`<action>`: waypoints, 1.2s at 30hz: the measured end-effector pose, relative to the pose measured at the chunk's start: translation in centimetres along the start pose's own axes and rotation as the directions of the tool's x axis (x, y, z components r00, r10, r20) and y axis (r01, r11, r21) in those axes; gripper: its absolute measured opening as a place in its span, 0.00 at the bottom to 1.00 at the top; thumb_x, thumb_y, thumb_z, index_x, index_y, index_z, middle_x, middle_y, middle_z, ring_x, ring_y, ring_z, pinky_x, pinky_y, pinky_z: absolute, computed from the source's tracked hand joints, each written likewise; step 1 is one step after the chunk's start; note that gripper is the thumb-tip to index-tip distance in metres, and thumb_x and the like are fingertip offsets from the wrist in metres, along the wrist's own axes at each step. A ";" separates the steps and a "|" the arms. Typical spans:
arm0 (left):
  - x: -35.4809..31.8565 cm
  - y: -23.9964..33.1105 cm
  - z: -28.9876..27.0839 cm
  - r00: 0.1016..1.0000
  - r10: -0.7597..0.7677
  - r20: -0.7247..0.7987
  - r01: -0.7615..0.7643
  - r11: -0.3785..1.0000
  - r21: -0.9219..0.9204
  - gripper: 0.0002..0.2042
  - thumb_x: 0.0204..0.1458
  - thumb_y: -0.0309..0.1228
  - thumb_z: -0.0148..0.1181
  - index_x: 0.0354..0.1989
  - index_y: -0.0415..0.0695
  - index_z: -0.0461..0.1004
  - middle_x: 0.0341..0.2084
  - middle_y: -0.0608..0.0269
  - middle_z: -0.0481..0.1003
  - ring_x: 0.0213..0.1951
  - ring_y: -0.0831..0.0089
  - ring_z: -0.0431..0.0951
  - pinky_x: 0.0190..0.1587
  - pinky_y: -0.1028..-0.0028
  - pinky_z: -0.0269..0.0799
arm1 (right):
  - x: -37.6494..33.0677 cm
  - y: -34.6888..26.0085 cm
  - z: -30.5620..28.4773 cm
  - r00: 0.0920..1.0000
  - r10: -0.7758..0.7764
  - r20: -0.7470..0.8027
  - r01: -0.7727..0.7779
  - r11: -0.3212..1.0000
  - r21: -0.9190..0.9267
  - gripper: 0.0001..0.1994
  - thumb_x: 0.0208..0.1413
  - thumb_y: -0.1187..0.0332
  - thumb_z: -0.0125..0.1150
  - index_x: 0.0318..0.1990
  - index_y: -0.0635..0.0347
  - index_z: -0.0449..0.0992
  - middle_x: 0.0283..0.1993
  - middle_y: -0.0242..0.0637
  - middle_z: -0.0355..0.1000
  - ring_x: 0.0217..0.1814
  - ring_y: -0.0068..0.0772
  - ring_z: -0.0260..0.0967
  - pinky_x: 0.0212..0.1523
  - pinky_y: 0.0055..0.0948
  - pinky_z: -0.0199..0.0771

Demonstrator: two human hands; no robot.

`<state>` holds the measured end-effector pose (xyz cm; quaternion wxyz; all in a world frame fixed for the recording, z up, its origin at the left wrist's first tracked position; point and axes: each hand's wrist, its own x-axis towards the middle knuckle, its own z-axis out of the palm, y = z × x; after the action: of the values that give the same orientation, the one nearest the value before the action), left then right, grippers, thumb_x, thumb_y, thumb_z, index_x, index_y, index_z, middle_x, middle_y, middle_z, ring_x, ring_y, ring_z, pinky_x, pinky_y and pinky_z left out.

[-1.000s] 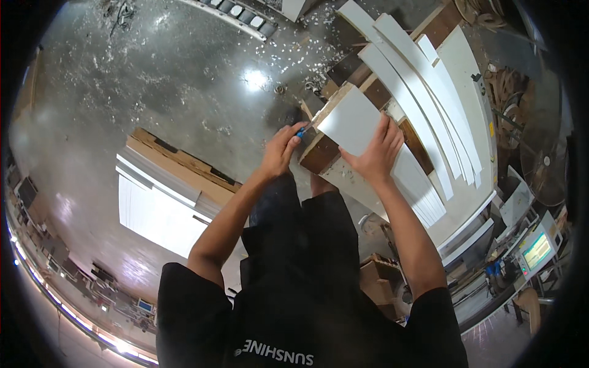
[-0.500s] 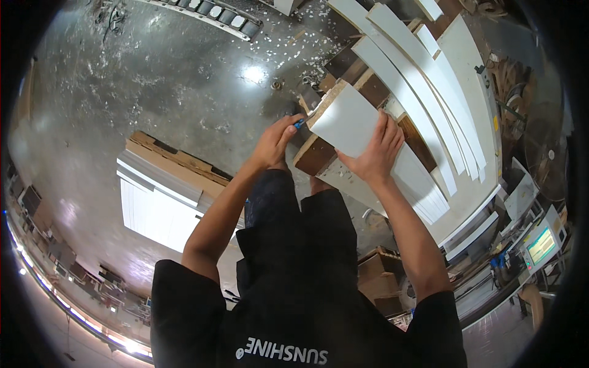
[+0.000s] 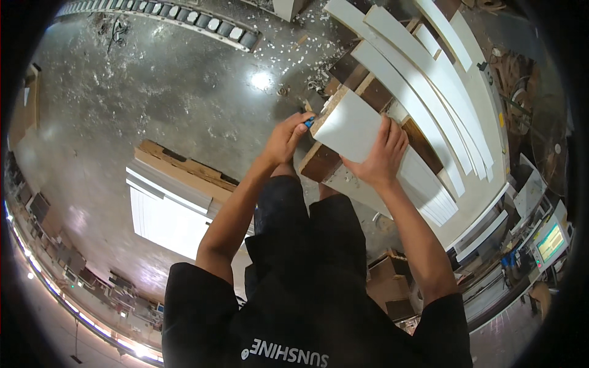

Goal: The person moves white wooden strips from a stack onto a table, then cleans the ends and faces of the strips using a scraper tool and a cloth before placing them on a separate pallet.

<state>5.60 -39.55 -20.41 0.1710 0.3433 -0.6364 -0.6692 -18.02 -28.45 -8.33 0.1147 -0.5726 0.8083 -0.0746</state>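
Note:
A white-faced board [image 3: 353,126] with a raw chipboard end lies angled across wooden blocks, ahead and right of me. My right hand [image 3: 381,156] grips it from above, thumb at its near side and fingers spread over the far part of the face. My left hand [image 3: 286,140] is closed on a small blue-handled tool [image 3: 309,122]; the tip is at the board's chipboard end, too small to make out. Beneath and beyond my right hand, several white strips [image 3: 432,195] lie side by side on the worktable [image 3: 475,211].
Long white strips [image 3: 417,73] rest across the table at the right. Brown wooden blocks [image 3: 320,162] support the board. A stack of white panels [image 3: 165,218] stands at the left. White chips litter the floor by a roller conveyor [image 3: 208,23]. A lit control screen [image 3: 550,242] is far right.
The view has shifted slightly, so the scene sits a little lower and further right. My left hand with the blue-handled tool stays at the board's end; my right hand keeps its hold.

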 end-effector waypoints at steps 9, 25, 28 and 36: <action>4.7 2.6 1.0 0.998 0.047 -0.030 -0.047 0.999 -0.013 0.23 0.75 0.44 0.48 0.63 0.35 0.75 0.52 0.43 0.79 0.55 0.48 0.80 0.61 0.60 0.73 | -0.5 -0.4 -0.1 1.000 0.007 0.018 -0.006 0.999 -0.040 0.60 0.36 0.47 0.83 0.74 0.67 0.54 0.67 0.56 0.58 0.70 0.62 0.55 0.72 0.61 0.53; 8.8 0.5 1.5 0.997 0.067 0.039 -0.064 0.994 -0.090 0.24 0.77 0.43 0.45 0.65 0.33 0.73 0.54 0.49 0.80 0.58 0.58 0.78 0.65 0.62 0.69 | -0.4 0.1 0.3 0.999 0.024 0.039 -0.023 1.000 -0.007 0.59 0.37 0.45 0.81 0.74 0.69 0.55 0.67 0.56 0.60 0.70 0.62 0.57 0.71 0.61 0.54; 6.4 -1.2 1.3 0.998 0.053 0.035 -0.048 0.989 -0.138 0.23 0.76 0.43 0.48 0.64 0.35 0.75 0.56 0.46 0.80 0.59 0.56 0.79 0.64 0.62 0.70 | -0.3 0.6 0.3 1.000 0.028 0.005 -0.028 1.000 0.003 0.59 0.38 0.44 0.80 0.74 0.68 0.56 0.67 0.56 0.60 0.70 0.62 0.57 0.71 0.60 0.54; 9.9 -0.6 1.6 0.999 0.028 0.031 -0.026 0.997 -0.072 0.23 0.75 0.42 0.49 0.66 0.38 0.75 0.56 0.44 0.81 0.60 0.57 0.80 0.64 0.62 0.71 | -0.3 0.3 0.1 0.999 0.028 -0.045 -0.027 0.999 0.035 0.60 0.37 0.43 0.81 0.74 0.67 0.56 0.67 0.55 0.60 0.69 0.63 0.58 0.71 0.63 0.54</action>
<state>-2.35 -44.86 -23.49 0.1821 0.3174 -0.6193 -0.6946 -18.19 -28.03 -8.49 0.1071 -0.5575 0.8172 -0.0999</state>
